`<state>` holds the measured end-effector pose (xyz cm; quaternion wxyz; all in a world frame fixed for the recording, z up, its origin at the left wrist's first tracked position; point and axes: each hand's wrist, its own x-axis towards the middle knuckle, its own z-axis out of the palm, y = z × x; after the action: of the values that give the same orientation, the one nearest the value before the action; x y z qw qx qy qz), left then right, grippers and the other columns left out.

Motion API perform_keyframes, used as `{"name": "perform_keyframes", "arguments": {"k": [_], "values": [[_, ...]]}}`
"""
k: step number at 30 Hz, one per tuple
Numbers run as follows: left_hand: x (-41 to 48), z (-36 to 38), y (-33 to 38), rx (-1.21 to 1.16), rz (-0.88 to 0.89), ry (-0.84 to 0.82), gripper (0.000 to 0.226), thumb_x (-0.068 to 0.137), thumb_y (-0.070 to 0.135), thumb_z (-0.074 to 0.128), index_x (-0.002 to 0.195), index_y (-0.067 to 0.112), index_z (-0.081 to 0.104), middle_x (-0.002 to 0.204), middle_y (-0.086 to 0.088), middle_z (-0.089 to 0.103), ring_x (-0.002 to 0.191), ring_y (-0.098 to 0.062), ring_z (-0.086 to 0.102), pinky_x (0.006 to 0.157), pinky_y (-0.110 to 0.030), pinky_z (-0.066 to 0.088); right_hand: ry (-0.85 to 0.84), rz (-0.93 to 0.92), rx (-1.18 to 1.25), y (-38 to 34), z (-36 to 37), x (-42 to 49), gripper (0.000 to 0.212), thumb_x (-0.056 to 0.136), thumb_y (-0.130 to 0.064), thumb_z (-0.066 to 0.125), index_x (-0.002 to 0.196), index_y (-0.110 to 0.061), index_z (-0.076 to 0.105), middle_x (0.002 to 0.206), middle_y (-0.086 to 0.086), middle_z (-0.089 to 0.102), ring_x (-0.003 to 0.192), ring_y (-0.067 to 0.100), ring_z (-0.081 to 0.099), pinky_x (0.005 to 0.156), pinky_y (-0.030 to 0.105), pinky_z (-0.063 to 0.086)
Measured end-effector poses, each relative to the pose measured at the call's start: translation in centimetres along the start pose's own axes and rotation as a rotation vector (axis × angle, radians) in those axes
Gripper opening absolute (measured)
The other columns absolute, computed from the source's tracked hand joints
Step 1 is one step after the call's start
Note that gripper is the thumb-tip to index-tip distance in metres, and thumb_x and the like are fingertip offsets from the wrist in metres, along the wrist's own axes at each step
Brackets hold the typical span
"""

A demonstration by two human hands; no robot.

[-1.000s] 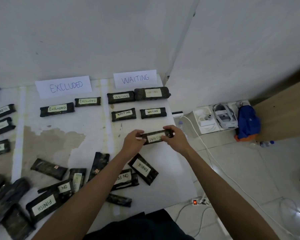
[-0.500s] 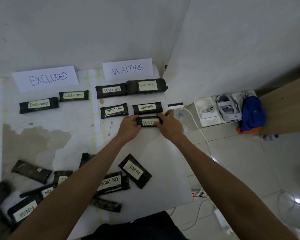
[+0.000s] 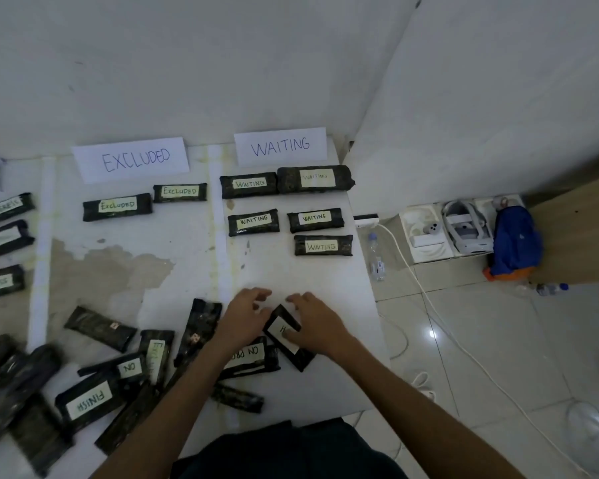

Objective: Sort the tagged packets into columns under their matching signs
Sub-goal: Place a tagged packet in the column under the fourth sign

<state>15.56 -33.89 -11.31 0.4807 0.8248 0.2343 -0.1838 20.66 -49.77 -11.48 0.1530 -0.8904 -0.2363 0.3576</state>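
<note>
Askew, packet [image 3: 298, 358] between left grip [image 3: 244, 318], right grip [image 3: 317, 324]

White walls [image 3: 187, 63], glossy tiled floor [image 3: 481, 340], wooden panel [image 3: 574, 236] at right
</note>
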Motion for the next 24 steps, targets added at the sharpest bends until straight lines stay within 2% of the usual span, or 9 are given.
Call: {"name": "perform_keyframes", "arguments": {"k": [5, 8, 10, 12, 13, 15, 18, 22, 24], "values": [[-2.4, -0.7, -0.9, -0.103, 0.001, 0.008, 0.031, 0.09, 0.016, 0.056, 0.121, 0.019, 0.055, 0.114, 0.001, 0.053, 0.099, -0.013, 0.051, 0.082, -0.023, 0.041, -0.019, 0.04, -0.09, -1.9, 3.3, -0.7, 0.066, 0.081, -0.026, 0.065, 0.138, -0.015, 0.032, 0.129, 0.013, 0.044, 0.113, 0.032, 0.046, 0.089, 0.042, 0.046], [-3.4, -1.8, -1.0, -0.13, 0.031, 0.017, 0.029, 0.09, 0.019, 0.056, 0.119, 0.023, 0.055, 0.113, 0.003, 0.054, 0.098, -0.012, 0.053, 0.074, -0.019, 0.042, -0.087, 0.068, -0.112, -2.7, 3.2, -0.6, 0.05, 0.08, -0.032, 0.066, 0.121, -0.012, 0.046, 0.121, 0.013, 0.047, 0.108, 0.03, 0.047, 0.087, 0.041, 0.046], [-4.2, -3.0, -1.1, -0.146, 0.045, 0.025, 0.029, 0.09, 0.018, 0.056, 0.119, 0.023, 0.055, 0.112, 0.004, 0.055, 0.097, -0.011, 0.054, 0.07, -0.015, 0.041, -0.114, 0.064, -0.099, -3.4, 2.4, -0.8, 0.033, 0.079, -0.033, 0.066, 0.101, -0.012, 0.052, 0.111, 0.013, 0.055, 0.099, 0.029, 0.052, 0.078, 0.035, 0.045], [-5.3, -4.5, -1.4, -0.159, 0.065, 0.042, 0.029, 0.09, 0.018, 0.056, 0.119, 0.022, 0.056, 0.11, 0.004, 0.056, 0.094, -0.009, 0.054, 0.07, -0.015, 0.044, -0.061, 0.086, -0.045, -4.1, 1.2, -1.4, 0.023, 0.08, -0.029, 0.066, 0.088, -0.015, 0.049, 0.099, 0.011, 0.061, 0.091, 0.029, 0.058, 0.067, 0.03, 0.042], [-5.9, -5.3, -1.5, -0.155, 0.08, 0.054, 0.029, 0.09, 0.018, 0.056, 0.119, 0.021, 0.056, 0.11, 0.004, 0.057, 0.093, -0.009, 0.055, 0.073, -0.018, 0.047, -0.008, 0.107, -0.006, -4.6, 0.5, -1.7, 0.023, 0.08, -0.028, 0.066, 0.089, -0.015, 0.049, 0.095, 0.01, 0.061, 0.089, 0.028, 0.06, 0.064, 0.029, 0.04], [-7.2, -6.9, -2.1, -0.127, 0.11, 0.077, 0.031, 0.089, 0.018, 0.057, 0.12, 0.021, 0.056, 0.108, 0.004, 0.057, 0.096, -0.011, 0.055, 0.083, -0.027, 0.05, 0.121, 0.163, 0.169, -6.0, -1.1, -2.7, 0.026, 0.08, -0.024, 0.068, 0.095, -0.014, 0.05, 0.091, 0.008, 0.061, 0.084, 0.026, 0.06, 0.062, 0.028, 0.041], [-9.3, -8.8, -3.0, -0.027, 0.195, 0.091, 0.041, 0.085, 0.023, 0.064, 0.124, 0.019, 0.052, 0.113, 0.0, 0.055, 0.102, -0.013, 0.054, 0.087, -0.025, 0.045, 0.267, 0.196, 0.585, -9.3, -2.3, -4.2, 0.032, 0.075, -0.017, 0.075, 0.095, -0.013, 0.051, 0.087, 0.005, 0.061, 0.076, 0.018, 0.061, 0.06, 0.024, 0.049], [-11.9, -10.4, -4.5, 0.157, 0.313, 0.142, 0.067, 0.075, 0.041, 0.069, 0.133, 0.022, 0.043, 0.122, 0.001, 0.05, 0.111, -0.017, 0.045, 0.09, -0.026, 0.039, 0.274, 0.221, 1.034, -14.7, -0.3, -4.9, 0.037, 0.075, -0.007, 0.077, 0.101, 0.004, 0.052, 0.099, 0.021, 0.064, 0.084, 0.028, 0.068, 0.067, 0.039, 0.06], [-12.9, -11.2, -5.5, 0.25, 0.353, 0.204, 0.076, 0.072, 0.048, 0.068, 0.136, 0.02, 0.039, 0.122, -0.001, 0.05, 0.109, -0.021, 0.045, 0.09, -0.031, 0.041, 0.268, 0.24, 1.154, -17.3, 1.5, -4.9, 0.032, 0.076, -0.006, 0.076, 0.098, 0.0, 0.054, 0.102, 0.024, 0.064, 0.089, 0.033, 0.068, 0.071, 0.045, 0.06]]}}
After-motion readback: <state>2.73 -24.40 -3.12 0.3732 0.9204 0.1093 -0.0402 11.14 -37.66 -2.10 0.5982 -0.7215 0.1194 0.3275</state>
